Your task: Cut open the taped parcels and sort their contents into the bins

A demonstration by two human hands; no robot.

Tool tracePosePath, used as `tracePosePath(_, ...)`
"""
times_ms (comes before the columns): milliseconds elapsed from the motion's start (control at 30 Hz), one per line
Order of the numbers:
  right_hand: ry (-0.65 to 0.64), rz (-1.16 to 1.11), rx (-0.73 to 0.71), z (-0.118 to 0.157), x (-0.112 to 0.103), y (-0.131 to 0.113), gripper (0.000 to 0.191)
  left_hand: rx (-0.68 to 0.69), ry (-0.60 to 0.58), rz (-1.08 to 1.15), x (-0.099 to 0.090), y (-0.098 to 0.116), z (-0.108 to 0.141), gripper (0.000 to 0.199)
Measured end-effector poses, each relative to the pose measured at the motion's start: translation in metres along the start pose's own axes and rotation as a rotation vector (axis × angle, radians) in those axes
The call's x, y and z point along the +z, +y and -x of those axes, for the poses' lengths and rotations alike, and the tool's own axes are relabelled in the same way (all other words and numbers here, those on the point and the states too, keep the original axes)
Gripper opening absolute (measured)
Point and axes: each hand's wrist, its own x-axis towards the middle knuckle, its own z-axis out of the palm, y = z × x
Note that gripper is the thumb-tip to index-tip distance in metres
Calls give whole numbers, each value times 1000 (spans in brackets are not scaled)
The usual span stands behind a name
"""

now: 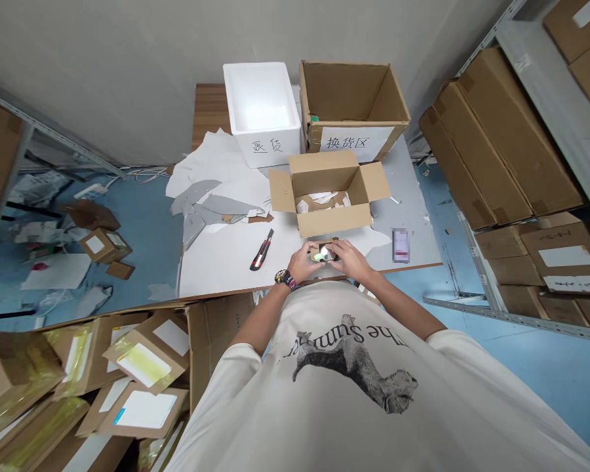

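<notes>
At the table's front edge, my left hand (303,263) and my right hand (351,261) close in from both sides on a small cardboard box (316,248). Inside it shows a small white and dark item (326,253) with a pale green patch; its kind is too small to make out. My fingers cover much of the box. Just beyond stands an open carton (327,220) with its flaps folded out and white and brown scraps inside. A red and black utility knife (262,250) lies to the left of my left hand.
At the back stand a white foam box (269,144) and a large labelled carton (356,123). A phone (400,245) lies at right. Torn wrapping sheets (211,164) cover the left side. Piled parcels (142,357) fill a bin at lower left. Shelves with cartons (509,137) stand right.
</notes>
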Motion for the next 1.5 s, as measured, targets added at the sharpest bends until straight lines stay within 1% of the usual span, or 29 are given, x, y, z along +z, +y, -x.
tracePosePath(67, 65, -59, 18, 3, 3, 2, 40, 0, 2, 24, 0, 0, -1, 64)
tracePosePath(100, 128, -103, 51, 4, 4, 3, 37, 0, 8, 37, 0, 0, -1, 68)
tracePosePath(133, 208, -160, 107, 5, 6, 4, 35, 1, 14, 53, 0, 0, -1, 74)
tracePosePath(200, 360, -318, 274, 7, 11, 8, 36, 20, 16, 97, 0, -1, 1, 90)
tracePosePath(233, 396, -412, 361, 7, 14, 11, 38, 35, 9, 124, -1, -1, 4, 96)
tracePosePath(300, 378, -565, 483, 7, 19, 16, 40, 64, -14, 184, -2, -2, 9, 99)
tracePosePath(333, 342, -602, 509, 6, 22, 18, 42, 68, -22, 215, -3, -2, 11, 96)
tracePosePath(400, 278, -606, 528, 4, 28, 22, 51, 42, -12, 270, -2, -4, 14, 81)
tracePosePath(500, 250, -596, 587, 0, 36, 24, 65, -62, 38, 310, 2, -6, 11, 52)
tracePosePath(567, 251, -621, 631, -2, 40, 25, 66, -138, 61, 324, 7, -9, 7, 43)
tracePosePath(633, 243, -640, 638, -1, 41, 25, 64, -184, 62, 344, 10, -10, 3, 46)
tracePosePath(767, 217, -632, 612, 9, 41, 22, 63, -179, 12, 377, 12, -11, 4, 56)
tracePosePath(867, 241, -592, 614, 15, 40, 17, 60, -176, -9, 368, 12, -6, 5, 54)
tracePosePath(967, 296, -541, 604, 20, 41, 10, 54, -111, -17, 321, 12, 0, 4, 50)
tracePosePath(1067, 354, -548, 603, 30, 41, 4, 49, -38, -76, 253, 13, 8, 2, 48)
tracePosePath(1200, 425, -568, 646, 46, 42, 0, 47, 6, -127, 148, 15, 16, -2, 45)
tracePosePath(1333, 493, -577, 654, 47, 46, -4, 44, 79, -156, 101, 12, 22, -5, 46)
tracePosePath(1400, 495, -571, 639, 41, 46, -6, 44, 82, -143, 114, 9, 25, -7, 42)
tracePosePath(1500, 443, -576, 565, 32, 39, -8, 48, 42, -46, 160, 2, 26, -11, 37)
